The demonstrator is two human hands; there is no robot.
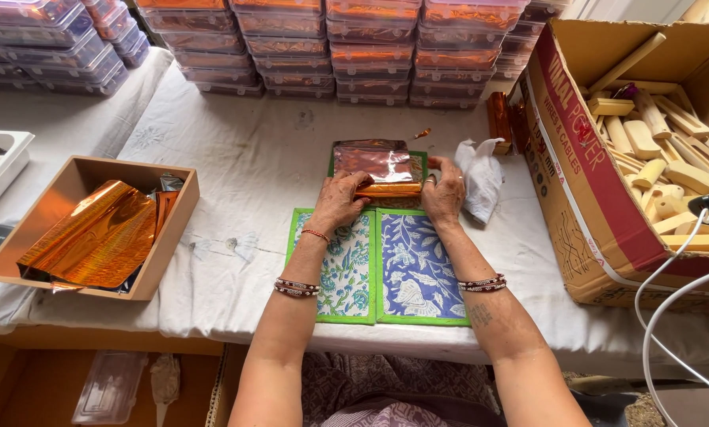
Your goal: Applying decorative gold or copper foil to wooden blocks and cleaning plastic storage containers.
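A shiny orange foil sheet point(374, 160) lies on a green-edged floral mat point(414, 273) in the middle of the table. Its near edge is wrapped around a long piece, forming an orange roll point(388, 190). My left hand point(339, 202) presses the left end of that roll. My right hand point(445, 192) grips its right end. Both hands rest on the mat's far half. What sits inside the foil is hidden.
A shallow cardboard tray point(174, 225) with orange foil sheets point(93, 235) stands at left. A large carton point(584, 198) of wooden pieces point(655, 142) sits at right. Stacked clear boxes point(370, 55) line the back. A crumpled white bag point(481, 178) and white cables point(671, 308) lie nearby.
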